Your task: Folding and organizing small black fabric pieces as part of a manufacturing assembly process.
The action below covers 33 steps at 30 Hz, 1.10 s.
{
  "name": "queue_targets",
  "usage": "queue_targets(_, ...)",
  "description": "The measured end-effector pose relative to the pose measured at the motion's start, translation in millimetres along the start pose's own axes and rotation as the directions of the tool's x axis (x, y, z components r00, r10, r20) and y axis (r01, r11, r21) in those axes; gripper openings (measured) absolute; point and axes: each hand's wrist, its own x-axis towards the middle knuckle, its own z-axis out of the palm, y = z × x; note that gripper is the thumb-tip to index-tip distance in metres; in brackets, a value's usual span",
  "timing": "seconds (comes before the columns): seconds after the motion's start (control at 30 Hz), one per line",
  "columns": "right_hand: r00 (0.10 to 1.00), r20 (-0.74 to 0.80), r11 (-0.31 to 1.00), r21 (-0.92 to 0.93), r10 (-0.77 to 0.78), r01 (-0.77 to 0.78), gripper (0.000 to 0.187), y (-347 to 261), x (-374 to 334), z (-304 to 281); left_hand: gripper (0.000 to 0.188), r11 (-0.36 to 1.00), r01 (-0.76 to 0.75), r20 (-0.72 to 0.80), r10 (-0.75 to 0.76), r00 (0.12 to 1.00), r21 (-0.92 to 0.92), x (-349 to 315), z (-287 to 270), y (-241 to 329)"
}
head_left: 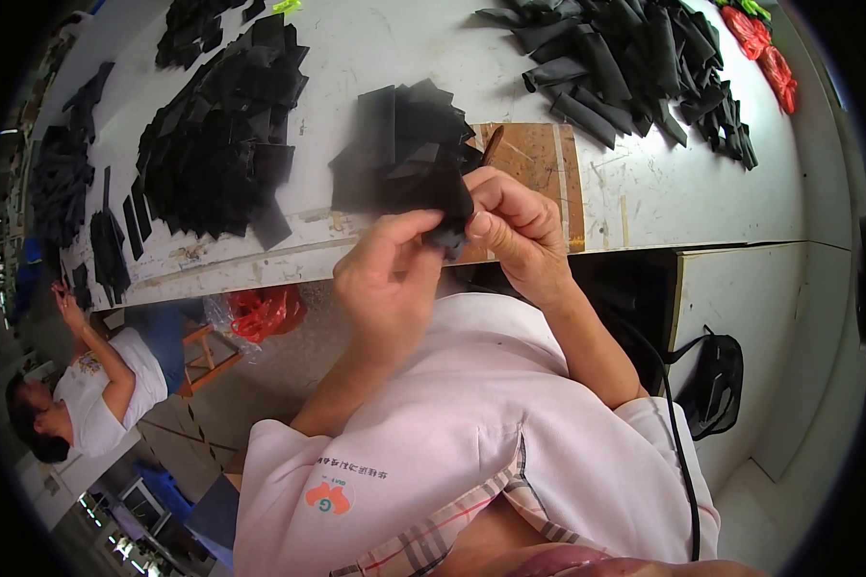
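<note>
Between my two hands, at the near edge of the table, is a piece of black fabric [449, 234]. My left hand [387, 284], somewhat blurred, is closed on its left side with thumb and fingertips. My right hand [522, 231] pinches its right side between thumb and bent fingers. Just beyond lies a loose pile of black fabric pieces [409, 120], which the held piece overlaps; where one ends and the other begins is hard to make out. A thin brown stick-like thing [492, 144] pokes up behind my right hand.
A brown board [539, 159] lies on the white table [645, 197]. Large heaps of black fabric pieces lie left [216, 135] and far right [625, 58]. Red plastic bags [269, 313] are below the table. A co-worker [115, 385] sits at left; a black bag [714, 380] hangs right.
</note>
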Motion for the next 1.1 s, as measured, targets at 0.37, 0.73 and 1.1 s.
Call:
queue_targets(0.37,0.971,-0.176,0.966,-0.170,0.162,-0.192,0.022,-26.3,2.9,7.6,0.018,0.874,0.080,0.017,-0.082,0.997,-0.479,19.5,5.9,13.6)
queue_targets(0.73,0.971,-0.105,0.963,-0.146,0.213,-0.227,0.030,-84.8,44.5,-7.3,0.035,-0.018,0.724,0.690,0.290,0.664,-0.690,71.3,11.7,45.9)
queue_targets(1.1,0.966,-0.013,0.962,-0.092,0.258,-0.258,0.031,-40.5,51.1,-27.3,0.027,-0.167,0.707,0.675,0.214,0.706,-0.687,75.4,11.7,2.6)
